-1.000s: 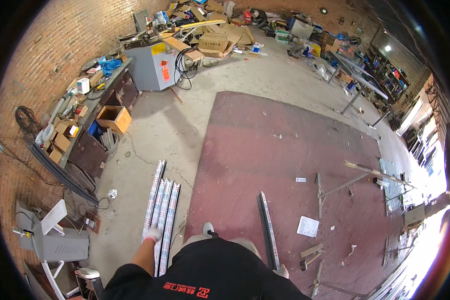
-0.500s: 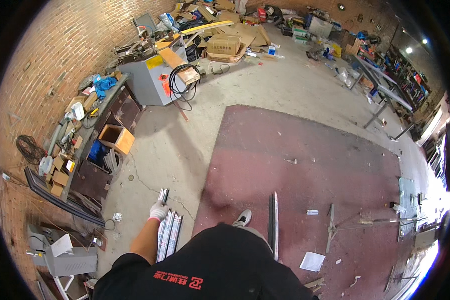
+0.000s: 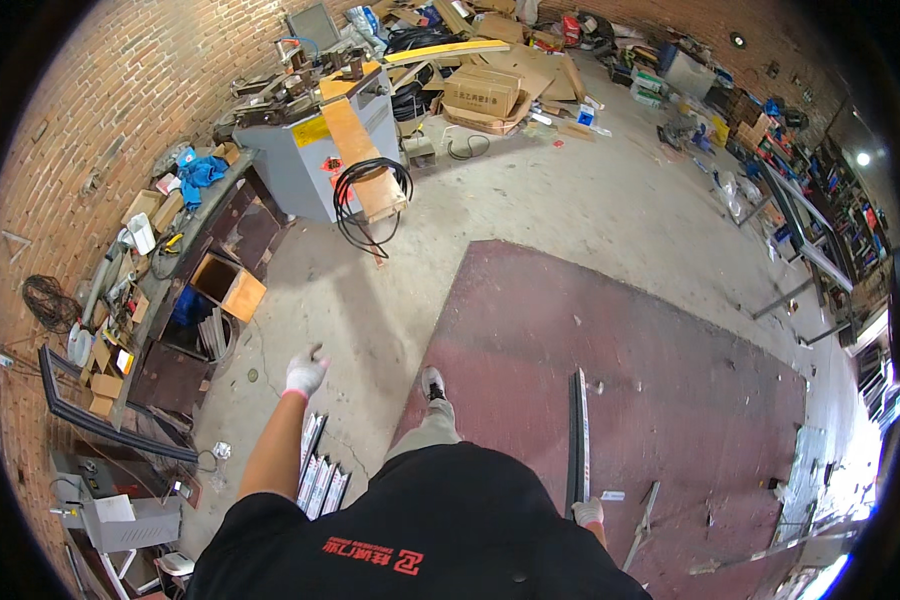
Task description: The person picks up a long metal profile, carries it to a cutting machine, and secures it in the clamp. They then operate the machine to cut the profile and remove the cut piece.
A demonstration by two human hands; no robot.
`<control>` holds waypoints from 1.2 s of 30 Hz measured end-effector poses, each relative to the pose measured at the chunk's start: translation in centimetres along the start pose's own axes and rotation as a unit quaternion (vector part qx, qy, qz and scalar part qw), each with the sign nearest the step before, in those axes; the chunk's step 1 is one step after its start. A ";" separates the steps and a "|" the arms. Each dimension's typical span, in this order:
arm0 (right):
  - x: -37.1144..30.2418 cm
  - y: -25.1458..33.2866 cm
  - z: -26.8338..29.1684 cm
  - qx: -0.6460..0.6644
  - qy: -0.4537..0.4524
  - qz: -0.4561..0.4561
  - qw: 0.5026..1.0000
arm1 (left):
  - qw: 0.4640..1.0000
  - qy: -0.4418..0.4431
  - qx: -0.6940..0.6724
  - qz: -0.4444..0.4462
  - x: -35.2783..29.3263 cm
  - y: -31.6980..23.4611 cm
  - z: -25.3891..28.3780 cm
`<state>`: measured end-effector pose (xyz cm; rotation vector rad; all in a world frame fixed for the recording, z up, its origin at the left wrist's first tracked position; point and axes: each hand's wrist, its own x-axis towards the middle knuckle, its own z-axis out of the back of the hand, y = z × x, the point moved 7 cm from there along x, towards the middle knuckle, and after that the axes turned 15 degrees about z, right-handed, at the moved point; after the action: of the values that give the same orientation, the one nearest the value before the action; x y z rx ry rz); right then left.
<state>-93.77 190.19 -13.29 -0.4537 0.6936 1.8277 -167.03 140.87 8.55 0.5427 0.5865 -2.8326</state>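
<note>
Profile (image 3: 579,432), long and slim, out on the right, its long axis running forward, away from the body, over the dark red floor section (image 3: 530,300)! Right hand (image 3: 588,512) is the nearer one, gloved and clamped at the profile's near end, just beside the black shirt (image 3: 450,525). Left hand (image 3: 307,373) is well apart, across on the other side, fingers loose with nothing visible in them, ahead of the bundled strips (image 3: 317,482), which also point forward on grey concrete (image 3: 440,200).
</note>
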 end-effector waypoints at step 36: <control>39.0 35.4 31.4 -0.021 0.129 0.068 0.989 | 0.981 0.134 0.142 0.004 22.6 -39.1 1.9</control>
<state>-139.90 229.60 -4.54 -0.6942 0.8803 1.9335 -198.50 172.71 14.77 0.9850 0.2157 -2.8729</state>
